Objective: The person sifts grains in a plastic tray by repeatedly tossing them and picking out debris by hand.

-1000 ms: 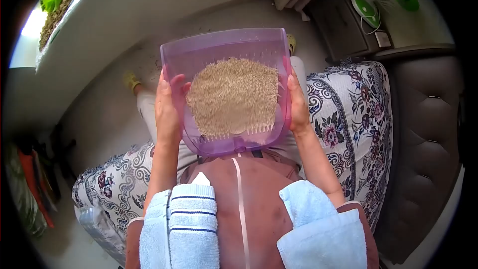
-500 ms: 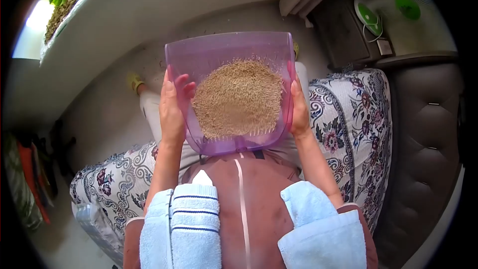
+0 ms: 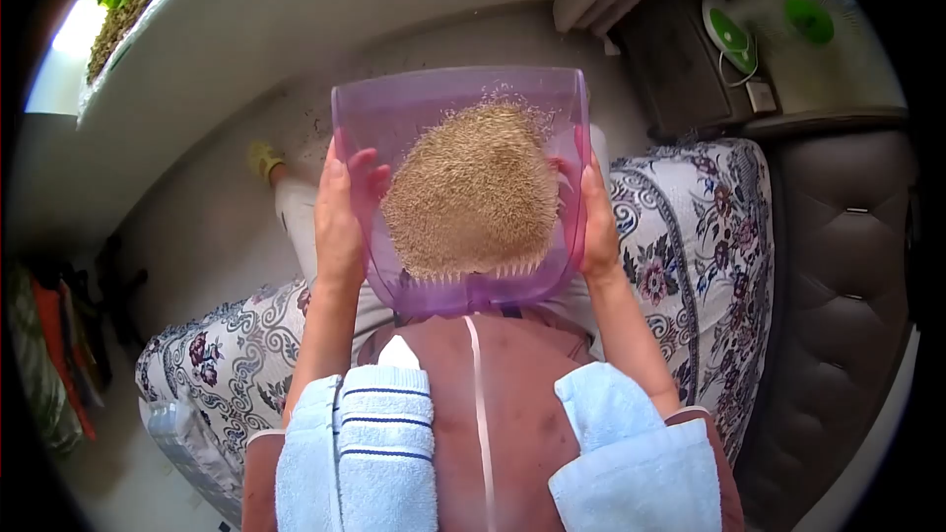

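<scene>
A see-through purple dustpan [image 3: 458, 89] with a row of comb-like teeth near its handle end is held in front of my body. A heap of small tan grains [image 3: 473, 197] lies in it, and grains along the heap's far edge look loose or in the air. My left hand [image 3: 343, 222] grips the left side wall, its fingertips showing through the plastic. My right hand [image 3: 596, 222] holds the right wall, the fingers partly hidden behind it. The exact kind of grain cannot be made out.
Under me is a bed or seat with a flowered cover [image 3: 690, 227], beside a dark padded headboard [image 3: 847, 266]. A dark cabinet [image 3: 670, 59] and a green-and-white fan [image 3: 729, 34] stand at the upper right. More brown material [image 3: 133, 15] lies on the ledge at upper left.
The dustpan has shifted slightly right and towards my body. The grains have bunched up and spread farther towards the far edge, some looking tossed. Both hands keep their hold.
</scene>
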A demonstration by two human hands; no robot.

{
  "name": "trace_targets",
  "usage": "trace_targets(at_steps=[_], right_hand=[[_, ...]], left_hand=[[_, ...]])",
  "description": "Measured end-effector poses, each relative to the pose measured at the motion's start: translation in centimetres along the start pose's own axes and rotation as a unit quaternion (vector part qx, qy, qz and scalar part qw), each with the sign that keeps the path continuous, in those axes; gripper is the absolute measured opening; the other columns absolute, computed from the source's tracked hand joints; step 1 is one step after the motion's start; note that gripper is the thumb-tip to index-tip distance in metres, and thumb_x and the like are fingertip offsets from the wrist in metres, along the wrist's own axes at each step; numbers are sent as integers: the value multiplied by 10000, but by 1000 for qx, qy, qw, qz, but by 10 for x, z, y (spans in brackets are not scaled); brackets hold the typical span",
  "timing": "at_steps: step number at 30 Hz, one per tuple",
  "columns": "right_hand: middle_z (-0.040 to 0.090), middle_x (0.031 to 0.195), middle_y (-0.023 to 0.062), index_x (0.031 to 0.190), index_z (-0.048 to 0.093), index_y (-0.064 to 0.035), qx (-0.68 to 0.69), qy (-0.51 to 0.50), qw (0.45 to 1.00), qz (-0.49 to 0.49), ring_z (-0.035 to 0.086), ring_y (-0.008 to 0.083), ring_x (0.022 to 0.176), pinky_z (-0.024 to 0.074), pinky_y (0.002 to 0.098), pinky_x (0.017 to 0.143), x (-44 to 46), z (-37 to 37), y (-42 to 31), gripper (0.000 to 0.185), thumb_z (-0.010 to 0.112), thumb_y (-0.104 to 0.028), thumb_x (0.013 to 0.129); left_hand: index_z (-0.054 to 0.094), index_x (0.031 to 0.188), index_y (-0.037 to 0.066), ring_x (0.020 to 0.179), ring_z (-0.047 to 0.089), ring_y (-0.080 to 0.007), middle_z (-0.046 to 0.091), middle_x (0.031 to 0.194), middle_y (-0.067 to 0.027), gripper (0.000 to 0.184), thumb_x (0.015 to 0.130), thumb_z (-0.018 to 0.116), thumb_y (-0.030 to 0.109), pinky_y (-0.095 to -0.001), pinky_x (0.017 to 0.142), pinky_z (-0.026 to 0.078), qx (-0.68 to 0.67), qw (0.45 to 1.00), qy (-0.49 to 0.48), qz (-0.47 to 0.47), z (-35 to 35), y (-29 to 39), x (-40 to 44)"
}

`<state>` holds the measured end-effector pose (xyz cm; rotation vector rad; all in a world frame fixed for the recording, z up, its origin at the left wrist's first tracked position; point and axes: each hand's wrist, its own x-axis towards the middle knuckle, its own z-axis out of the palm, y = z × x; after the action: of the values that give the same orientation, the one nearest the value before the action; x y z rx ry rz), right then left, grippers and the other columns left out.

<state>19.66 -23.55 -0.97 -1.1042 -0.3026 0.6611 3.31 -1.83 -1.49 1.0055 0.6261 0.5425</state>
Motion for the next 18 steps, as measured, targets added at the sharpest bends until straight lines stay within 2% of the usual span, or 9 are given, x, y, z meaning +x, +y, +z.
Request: trace_targets(at_steps=[1,3,6,9,10,11,13,15,18], right_hand=[[397,1456,108,1494,230,0,24,9,1000,7,379,188,1332,289,301,1113,-8,-4,7,509,315,-207,1037],[376,1474,102,1484,258,0,-28,-1,1000,6,363,184,1344,268,309,1125,-4,-7,3,497,315,-211,1038],[355,1490,98,1475,270,16,-77,-23,997,-8,368,176,1339,266,314,1127,8,28,-38,490,316,-197,1036],[339,1503,100,1487,243,12,-240,-86,961,-109,364,169,1343,260,310,1129,6,72,-91,505,324,-193,1032],[390,1469,112,1488,264,-10,-253,-100,951,-148,355,187,1356,257,312,1131,3,68,-93,492,332,-188,1034],[400,1459,114,1489,260,-12,-180,-76,974,-116,367,188,1346,269,316,1125,5,59,-83,493,330,-189,1034],[420,1439,119,1491,252,-16,-30,-28,998,-48,392,191,1327,293,323,1115,10,30,-35,496,326,-193,1034],[446,1409,114,1492,246,-19,11,-2,1000,-8,435,187,1288,335,322,1089,0,-2,11,493,313,-195,1036],[458,1393,95,1480,275,-19,32,17,999,28,446,170,1264,329,296,1082,-6,-3,29,493,328,-235,1040]], left_hand=[[226,1510,119,1048,561,-204,531,1241,-115,550,1040,336,383,-356,926,464,11,1000,-1,-13,-1,-2,0],[230,1507,121,1056,568,-210,528,1250,-122,547,1040,337,385,-346,917,471,-3,1000,-10,-6,1,-1,2],[236,1504,138,1077,567,-227,527,1256,-132,537,1039,333,389,-362,929,468,-62,998,2,4,-3,6,5],[241,1499,157,1088,566,-242,526,1263,-139,517,1042,320,385,-376,946,461,-142,989,1,39,6,19,-1],[243,1498,163,1090,566,-245,525,1267,-140,511,1043,313,383,-380,950,458,-152,986,-9,64,12,26,-3],[244,1497,169,1092,566,-247,525,1271,-141,504,1044,307,382,-384,955,455,-159,983,-18,88,15,30,-6],[246,1501,139,1077,567,-222,530,1258,-132,510,1047,318,360,-368,949,456,-69,995,-19,72,6,25,3],[249,1502,121,1068,566,-208,534,1245,-125,519,1046,331,354,-358,944,457,30,999,-16,35,-3,8,9],[256,1503,105,1037,573,-186,542,1224,-109,527,1045,352,348,-312,901,462,35,999,13,-4,-13,-2,6]])
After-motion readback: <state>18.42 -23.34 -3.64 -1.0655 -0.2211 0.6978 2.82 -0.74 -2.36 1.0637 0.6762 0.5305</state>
